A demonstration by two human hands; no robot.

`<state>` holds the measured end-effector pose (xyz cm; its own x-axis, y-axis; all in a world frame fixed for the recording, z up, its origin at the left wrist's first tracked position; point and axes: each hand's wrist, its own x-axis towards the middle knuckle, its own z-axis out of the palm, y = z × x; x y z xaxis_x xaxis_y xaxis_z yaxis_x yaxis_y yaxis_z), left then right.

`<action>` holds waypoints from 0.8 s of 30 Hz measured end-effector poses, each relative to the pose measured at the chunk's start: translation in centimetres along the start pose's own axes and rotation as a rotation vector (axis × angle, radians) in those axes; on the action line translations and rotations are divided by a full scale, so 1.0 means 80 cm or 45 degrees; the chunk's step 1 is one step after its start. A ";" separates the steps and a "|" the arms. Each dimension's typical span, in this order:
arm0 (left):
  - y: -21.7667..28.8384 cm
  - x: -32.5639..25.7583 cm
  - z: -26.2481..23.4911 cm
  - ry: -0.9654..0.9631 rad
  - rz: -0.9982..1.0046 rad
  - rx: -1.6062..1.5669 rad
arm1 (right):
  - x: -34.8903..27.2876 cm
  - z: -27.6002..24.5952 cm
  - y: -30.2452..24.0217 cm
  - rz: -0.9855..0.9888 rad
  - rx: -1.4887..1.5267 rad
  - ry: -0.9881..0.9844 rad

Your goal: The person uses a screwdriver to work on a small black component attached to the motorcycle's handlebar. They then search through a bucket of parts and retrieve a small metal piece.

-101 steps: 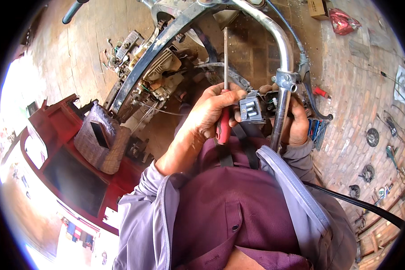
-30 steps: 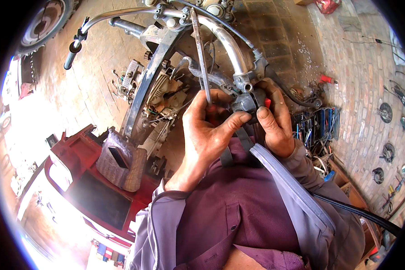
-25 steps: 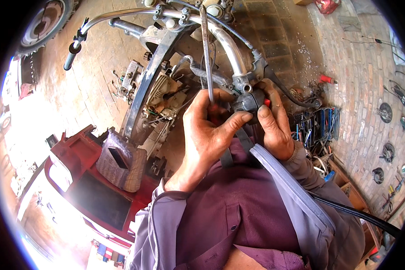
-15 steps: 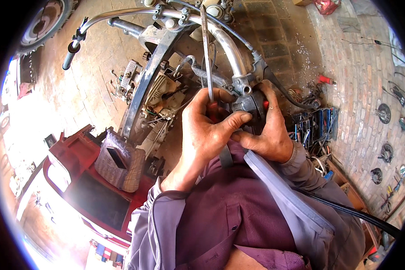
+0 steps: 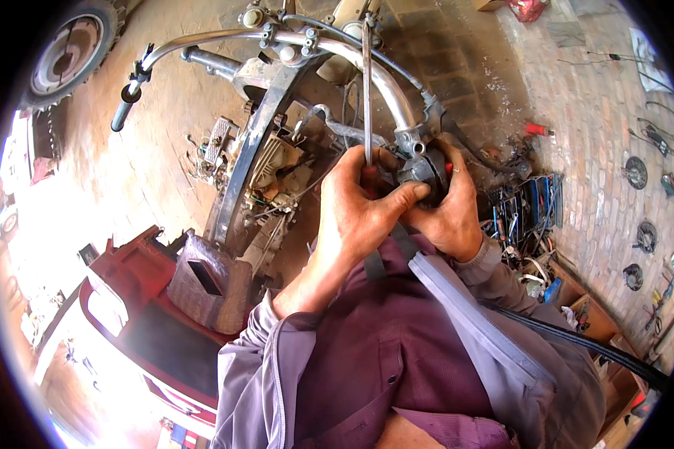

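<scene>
Both hands met at the right end of the chrome tubular handlebar (image 5: 386, 75) of a stripped motorcycle frame. The left hand (image 5: 363, 213) had its grip closed around the red handle of a long, thin steel-shafted screwdriver (image 5: 367, 97), thumb stretched across toward the dark grey metal switch housing (image 5: 419, 168) clamped on the bar; the right hand (image 5: 453, 206) cupped that housing from the far side, fingers wrapped round it. The work looked to be at the fastening stage on the housing, though where the tool's tip sat was hidden by the fingers, so I could not tell whether it was seated in a screw. The next move would likely call for steadying the housing while turning the tool without slipping. The screwdriver's long axis ran nearly straight up the picture, shaft pointing away from the person toward the fork clamp, handle end down in the palm. Loose blue-handled tools (image 5: 528, 206) lay on the brick floor (image 5: 599, 120) just to the right.
</scene>
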<state>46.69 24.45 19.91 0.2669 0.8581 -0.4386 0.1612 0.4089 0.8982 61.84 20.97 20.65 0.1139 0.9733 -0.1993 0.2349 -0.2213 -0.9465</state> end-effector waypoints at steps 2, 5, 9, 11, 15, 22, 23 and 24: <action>-0.002 0.000 -0.004 -0.015 0.045 0.014 | -0.001 0.002 0.000 0.009 -0.003 0.028; 0.000 -0.001 -0.009 -0.075 0.039 -0.004 | -0.002 0.005 0.007 -0.035 -0.066 0.076; -0.005 0.001 -0.012 -0.142 0.022 -0.222 | -0.002 0.010 0.004 -0.070 -0.163 0.129; -0.004 0.002 -0.010 -0.151 -0.006 -0.296 | -0.003 0.010 0.005 -0.074 -0.228 0.147; -0.007 0.004 -0.009 -0.147 -0.011 -0.364 | -0.003 0.013 -0.004 -0.040 -0.295 0.188; -0.013 0.009 -0.008 -0.034 0.052 -0.159 | -0.004 0.013 -0.007 0.008 -0.304 0.158; -0.013 0.009 -0.008 -0.036 0.050 -0.161 | -0.005 0.013 -0.006 0.019 -0.319 0.175; -0.012 0.009 -0.009 -0.082 0.017 -0.131 | -0.006 0.014 -0.005 0.029 -0.334 0.191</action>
<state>46.05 24.88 18.74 0.3297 0.8432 -0.4247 0.0595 0.4303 0.9007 60.62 20.63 20.82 0.2591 0.9522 -0.1616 0.4696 -0.2704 -0.8404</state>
